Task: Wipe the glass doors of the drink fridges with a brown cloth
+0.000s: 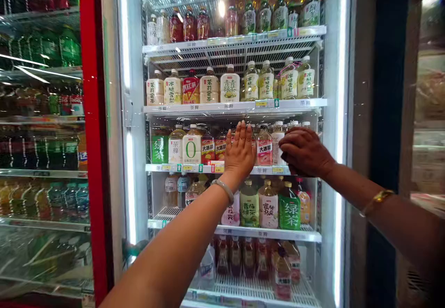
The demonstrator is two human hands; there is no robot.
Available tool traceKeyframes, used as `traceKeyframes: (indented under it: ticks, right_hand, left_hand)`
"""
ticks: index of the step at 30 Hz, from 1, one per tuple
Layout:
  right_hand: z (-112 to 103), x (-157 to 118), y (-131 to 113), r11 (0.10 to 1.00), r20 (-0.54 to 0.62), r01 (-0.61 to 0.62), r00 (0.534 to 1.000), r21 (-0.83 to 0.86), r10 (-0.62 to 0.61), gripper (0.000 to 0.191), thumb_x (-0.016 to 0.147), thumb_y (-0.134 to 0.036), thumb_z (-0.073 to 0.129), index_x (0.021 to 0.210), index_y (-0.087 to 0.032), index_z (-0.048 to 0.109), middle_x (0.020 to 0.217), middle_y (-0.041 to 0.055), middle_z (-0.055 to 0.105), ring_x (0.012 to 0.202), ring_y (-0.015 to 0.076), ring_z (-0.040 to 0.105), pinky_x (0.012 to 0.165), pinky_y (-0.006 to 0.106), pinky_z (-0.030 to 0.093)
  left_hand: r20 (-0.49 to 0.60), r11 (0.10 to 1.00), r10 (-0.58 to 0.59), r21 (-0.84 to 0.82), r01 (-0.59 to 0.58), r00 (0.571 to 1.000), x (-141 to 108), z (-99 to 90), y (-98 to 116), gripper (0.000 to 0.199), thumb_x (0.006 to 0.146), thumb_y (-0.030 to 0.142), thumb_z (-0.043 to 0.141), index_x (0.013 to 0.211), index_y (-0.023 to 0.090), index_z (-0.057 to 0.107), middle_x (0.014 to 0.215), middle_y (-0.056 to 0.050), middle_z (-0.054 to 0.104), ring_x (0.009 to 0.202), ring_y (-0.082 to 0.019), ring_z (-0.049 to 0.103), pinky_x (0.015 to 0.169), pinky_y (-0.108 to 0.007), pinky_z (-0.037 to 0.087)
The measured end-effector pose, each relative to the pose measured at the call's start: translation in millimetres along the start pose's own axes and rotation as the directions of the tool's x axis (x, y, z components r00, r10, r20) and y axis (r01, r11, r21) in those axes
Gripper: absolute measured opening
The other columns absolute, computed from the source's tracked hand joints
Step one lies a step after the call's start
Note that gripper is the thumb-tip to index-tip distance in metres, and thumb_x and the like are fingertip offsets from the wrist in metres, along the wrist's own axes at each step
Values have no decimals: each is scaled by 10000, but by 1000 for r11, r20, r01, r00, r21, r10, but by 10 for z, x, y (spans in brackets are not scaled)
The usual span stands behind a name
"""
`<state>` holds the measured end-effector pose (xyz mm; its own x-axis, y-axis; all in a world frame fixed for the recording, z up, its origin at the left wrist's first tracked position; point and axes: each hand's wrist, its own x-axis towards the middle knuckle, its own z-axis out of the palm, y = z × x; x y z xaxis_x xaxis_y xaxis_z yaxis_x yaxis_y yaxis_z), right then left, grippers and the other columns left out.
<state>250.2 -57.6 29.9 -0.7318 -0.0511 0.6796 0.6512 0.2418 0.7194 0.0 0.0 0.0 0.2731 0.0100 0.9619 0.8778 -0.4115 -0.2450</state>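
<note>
My left hand, with a pale bangle at the wrist, is raised palm forward before the middle shelf, fingers spread and nothing in them. Behind it stand bottles such as a white one with a green 0 and a pink-labelled one. To its right, my right hand, with a gold bracelet at the wrist, has its fingers bent together in front of the bottles at that shelf's right end. Its palm side is dark, and what it holds, if anything, is hidden. The hands are apart.
Bright light strips line the cooler's sides. More bottles stand above and below, including a green one on the shelf beneath. At the left, a red frame borders another drinks cooler. Light reflections show across the view.
</note>
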Motion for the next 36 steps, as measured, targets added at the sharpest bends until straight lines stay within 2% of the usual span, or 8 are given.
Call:
traceKeyframes:
  ticks: [6,11,13,17,22,27,30,36]
  right_hand:
    - [270,560,-25,722,-329,-691,689,-29,646,86,833,-223,646,907,-195,681,1057,131,659,1081,341,551,975,579,428]
    - [253,420,-468,979,-208,-203,959,-20,195,143,885,-213,662,1019,-260,680,1123,49,689,1172,269,542,1164,520,395]
    - [150,187,-386,1000,-158,-21,987,2,21,151,891,-214,676,1031,-269,676,1130,25,701,1192,248,543,1185,485,395]
    - [46,42,14,988,-122,-154,981,-5,152,107,892,-255,666,998,-256,672,1130,51,690,1186,277,556,1100,497,438]
    - [198,337,15,827,-277,-562,797,-18,536,99,839,-240,669,938,-232,670,1100,97,664,1132,322,564,1074,567,434]
    - [34,-94,-11,981,-171,-193,967,-9,188,112,889,-243,663,1000,-253,677,1107,50,696,1165,268,592,1154,512,444]
    - [-114,-318,286,992,-73,-127,989,7,127,90,882,-265,669,968,-251,689,1114,60,708,1150,271,624,1116,504,476]
    - [63,124,305,811,-253,-582,795,-64,551,300,848,-234,628,1143,-219,686,1246,118,686,1258,350,588,1150,628,407]
  left_hand:
    - [59,999,43,-1,-43,997,26,28,8,764,1054,233,377,1657,228,-93,1738,-43,86,1622,-216,21,1333,-577,-37]
    - [66,997,72,25,-73,995,1,-32,-41,696,1069,271,350,1668,199,3,1736,-49,122,1625,-213,26,1336,-576,-19]
    - [65,996,79,27,-81,995,1,-57,-29,697,1065,259,357,1669,181,18,1737,-59,120,1623,-213,10,1339,-566,-11]
    - [42,993,121,-14,-121,992,114,-1,180,710,1050,213,358,1672,166,18,1741,-61,105,1617,-194,-24,1350,-510,1]
    - [-18,990,-8,-140,6,1000,367,206,601,712,1049,237,352,1671,131,21,1735,-108,119,1623,-223,25,1346,-539,11]
    - [8,991,93,-102,-92,996,345,244,723,613,1064,231,295,1648,71,193,1728,-102,176,1625,-222,74,1344,-507,-41]
    - [30,981,175,-92,-172,984,285,217,726,605,1061,206,279,1648,85,202,1730,-82,176,1625,-207,82,1351,-497,-30]
    - [31,981,161,-114,-156,987,290,214,742,621,1061,216,281,1662,119,154,1736,-74,165,1629,-214,79,1357,-519,-12]
